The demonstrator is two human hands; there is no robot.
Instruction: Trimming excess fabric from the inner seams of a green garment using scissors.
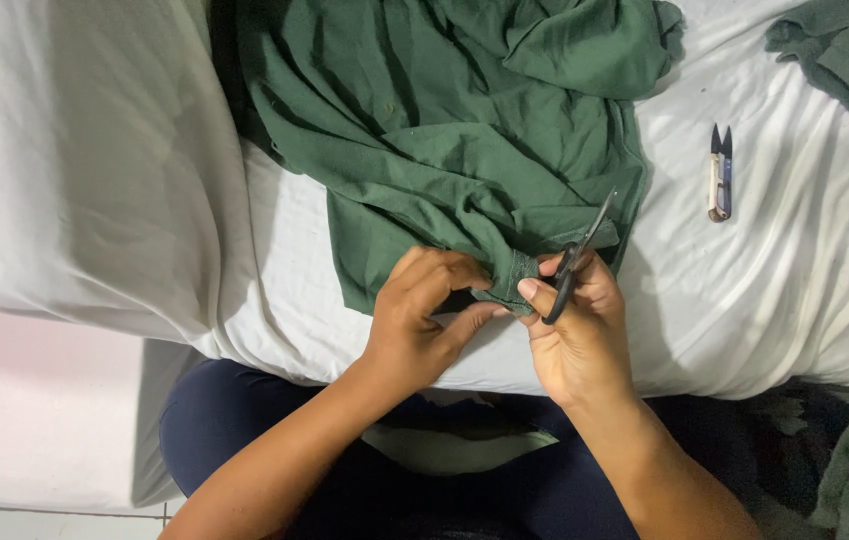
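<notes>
Green shirt [445,130] lies crumpled on the white bed [795,280], its near hem pinched by the left hand [420,320], fingers closed on the fabric edge. The right hand [580,335] grips small scissors [577,262], blades pointing far-right just beside that hem. Snipping well likely means keeping the hem taut and the tips shallow. A thread snipper [721,175] rests well apart to the right.

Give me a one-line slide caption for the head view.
Left hand pinches dark green cotton garment's hem; right hand holds small black-handled scissors.
</notes>
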